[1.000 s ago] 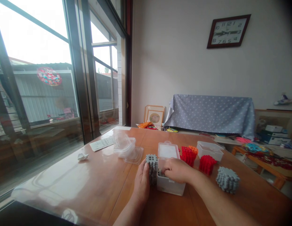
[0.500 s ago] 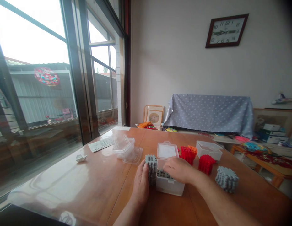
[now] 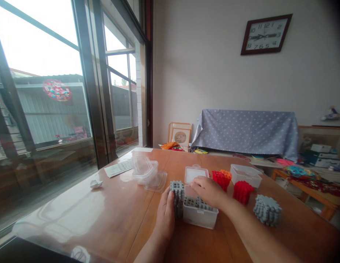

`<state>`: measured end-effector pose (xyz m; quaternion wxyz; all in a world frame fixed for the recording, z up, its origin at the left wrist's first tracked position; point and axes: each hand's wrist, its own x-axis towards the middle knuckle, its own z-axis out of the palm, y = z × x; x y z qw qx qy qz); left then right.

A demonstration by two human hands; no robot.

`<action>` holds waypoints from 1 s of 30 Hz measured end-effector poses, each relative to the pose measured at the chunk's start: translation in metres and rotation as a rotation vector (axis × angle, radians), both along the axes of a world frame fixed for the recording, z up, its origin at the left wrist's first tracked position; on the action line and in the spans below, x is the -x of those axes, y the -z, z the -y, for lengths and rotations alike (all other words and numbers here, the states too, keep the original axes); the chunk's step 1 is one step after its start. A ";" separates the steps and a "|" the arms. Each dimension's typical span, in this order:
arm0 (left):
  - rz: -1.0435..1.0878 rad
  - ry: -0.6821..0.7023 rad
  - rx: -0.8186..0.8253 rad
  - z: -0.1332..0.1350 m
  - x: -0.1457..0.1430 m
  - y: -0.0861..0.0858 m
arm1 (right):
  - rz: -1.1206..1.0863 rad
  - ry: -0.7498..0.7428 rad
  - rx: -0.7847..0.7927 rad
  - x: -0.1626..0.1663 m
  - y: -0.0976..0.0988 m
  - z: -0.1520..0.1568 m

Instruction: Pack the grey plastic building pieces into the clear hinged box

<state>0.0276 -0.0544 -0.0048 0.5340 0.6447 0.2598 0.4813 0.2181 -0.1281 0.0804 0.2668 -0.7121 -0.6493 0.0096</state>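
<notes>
A clear plastic box (image 3: pixel 199 217) stands on the wooden table (image 3: pixel 109 204) before me, with grey toothed pieces (image 3: pixel 196 202) showing inside. My left hand (image 3: pixel 166 213) lies flat against a stack of grey pieces (image 3: pixel 177 195) just left of the box, fingers straight. My right hand (image 3: pixel 209 190) rests over the box's far side, fingers curled down onto the grey pieces; whether it grips one is hidden. The box's lid (image 3: pixel 196 174) lies right behind it.
Red stacks (image 3: pixel 242 191) and an orange-topped red stack (image 3: pixel 222 179) stand to the right, with another grey stack (image 3: pixel 267 210) and a second clear box (image 3: pixel 245 175). Empty clear containers (image 3: pixel 148 171), a paper slip (image 3: pixel 118 168) and a crumpled scrap (image 3: pixel 95 183) lie left by the window.
My right hand has drawn back toward the box's far side, uncovering more grey pieces in the box. The left hand has stayed against the grey stack.
</notes>
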 end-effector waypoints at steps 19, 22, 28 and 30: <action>0.027 0.015 0.023 0.001 0.001 -0.001 | -0.234 -0.156 -0.039 0.020 -0.024 -0.007; 0.020 0.007 0.035 0.000 0.000 0.001 | -0.230 -0.063 -0.065 0.008 -0.024 0.004; 0.008 -0.001 0.041 0.001 0.000 0.001 | -0.146 -0.018 0.114 -0.015 -0.009 0.018; 0.008 -0.011 0.047 0.002 0.001 0.001 | -0.089 -0.011 0.165 -0.014 -0.002 0.016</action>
